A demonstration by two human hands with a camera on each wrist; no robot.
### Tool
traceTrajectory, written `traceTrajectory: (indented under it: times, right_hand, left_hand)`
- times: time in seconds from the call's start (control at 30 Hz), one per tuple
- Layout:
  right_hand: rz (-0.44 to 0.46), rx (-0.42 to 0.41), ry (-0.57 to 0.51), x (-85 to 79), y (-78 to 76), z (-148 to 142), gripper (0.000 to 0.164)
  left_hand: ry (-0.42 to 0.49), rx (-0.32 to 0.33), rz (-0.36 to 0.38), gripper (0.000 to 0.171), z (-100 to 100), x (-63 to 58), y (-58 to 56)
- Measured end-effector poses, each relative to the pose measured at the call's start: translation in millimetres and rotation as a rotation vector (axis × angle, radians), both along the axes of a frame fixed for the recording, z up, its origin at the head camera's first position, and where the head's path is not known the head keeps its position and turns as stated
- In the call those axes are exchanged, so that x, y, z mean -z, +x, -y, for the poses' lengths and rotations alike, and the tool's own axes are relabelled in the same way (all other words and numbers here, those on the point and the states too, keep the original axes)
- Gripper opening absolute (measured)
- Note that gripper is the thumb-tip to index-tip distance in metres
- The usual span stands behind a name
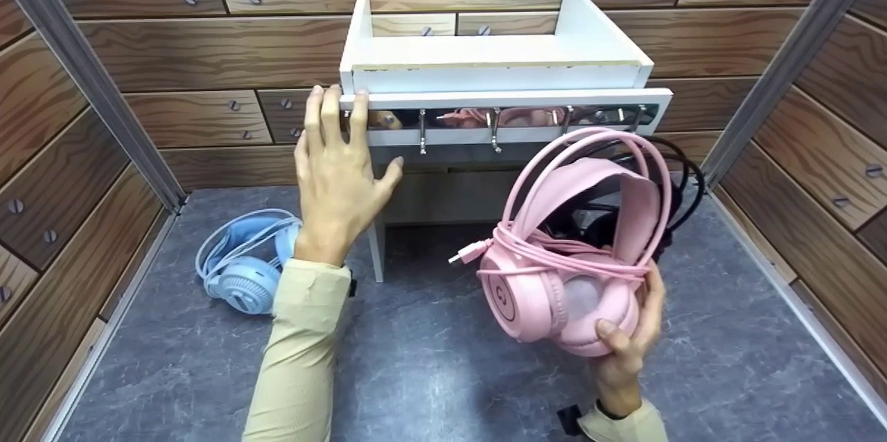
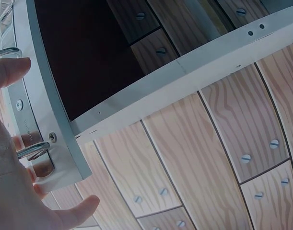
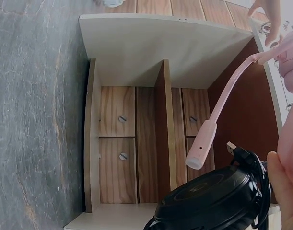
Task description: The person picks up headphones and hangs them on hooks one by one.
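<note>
My right hand (image 1: 630,352) grips a pink headset (image 1: 516,300) by an ear cup, thumb in front. Its cable is wound around it, with the plug poking out left. In the right wrist view the pink microphone boom (image 3: 204,143) points downward. My left hand (image 1: 336,172) rests its fairly straight fingers on the left end of a hook rail (image 1: 499,98) on a white shelf unit (image 1: 499,78). Behind the pink headset is a black headset (image 3: 208,199), mostly covered in the head view; how it is supported I cannot tell.
A light blue headset (image 1: 246,286) lies on the grey tabletop (image 1: 429,373), left of the shelf. Metal hooks (image 1: 495,134) stick out from the rail's front. Wood-patterned panels (image 1: 797,172) enclose the back and both sides.
</note>
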State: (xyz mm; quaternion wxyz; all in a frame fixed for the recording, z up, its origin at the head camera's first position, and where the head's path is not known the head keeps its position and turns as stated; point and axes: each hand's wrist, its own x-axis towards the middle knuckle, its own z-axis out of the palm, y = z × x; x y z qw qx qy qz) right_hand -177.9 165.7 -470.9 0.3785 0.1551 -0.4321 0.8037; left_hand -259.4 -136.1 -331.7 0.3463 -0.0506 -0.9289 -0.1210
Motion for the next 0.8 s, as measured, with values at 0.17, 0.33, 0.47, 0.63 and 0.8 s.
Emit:
traceTrajectory:
  times: [0.17,0.33,0.47,0.63,0.8]
  right_hand:
    - [0.002,0.003,0.008,0.5,-0.1,0.6,0.087]
    - [0.004,0.001,0.018,1.1,-0.3,1.3,0.087]
    - [-0.014,-0.011,0.023,1.6,-1.4,2.3,0.087]
    - [-0.025,-0.005,0.031,2.6,-2.3,3.3,0.086]
    - [-0.005,0.008,0.038,4.0,-0.5,4.1,0.086]
  left_hand:
    - [-0.003,-0.002,0.004,0.089,-0.3,-0.6,0.3]
    - [-0.005,-0.006,0.014,0.090,0.2,-0.4,0.2]
    - [-0.005,-0.008,0.023,0.090,0.3,-0.8,0.0]
    - [-0.008,-0.005,0.000,0.088,0.3,-0.9,-0.4]
    - [-0.004,0.000,-0.007,0.088,0.5,0.3,-0.2]
